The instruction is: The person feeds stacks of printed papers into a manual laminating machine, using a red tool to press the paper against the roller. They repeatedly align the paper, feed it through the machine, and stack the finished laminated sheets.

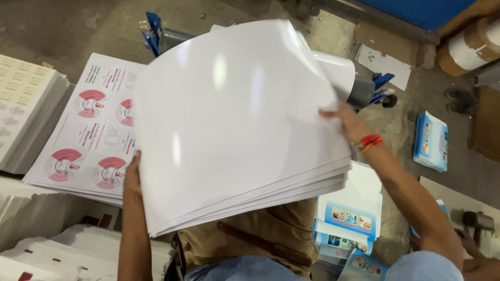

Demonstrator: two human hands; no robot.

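Note:
A thick stack of large glossy white sheets [234,119] fills the middle of the view, held up over my lap. My left hand [132,174] grips the stack's left edge, fingers hidden behind it. My right hand [348,120], with a red thread band at the wrist, rests on the stack's right edge, thumb on top. The top sheets bend and curl near the far right corner.
A pile of printed sheets with pink circular designs [91,135] lies at left, beside a stack of label sheets [23,104]. Blue printed leaflets [431,141] and boxes [348,218] lie on the floor at right. A blue metal part [154,32] stands behind.

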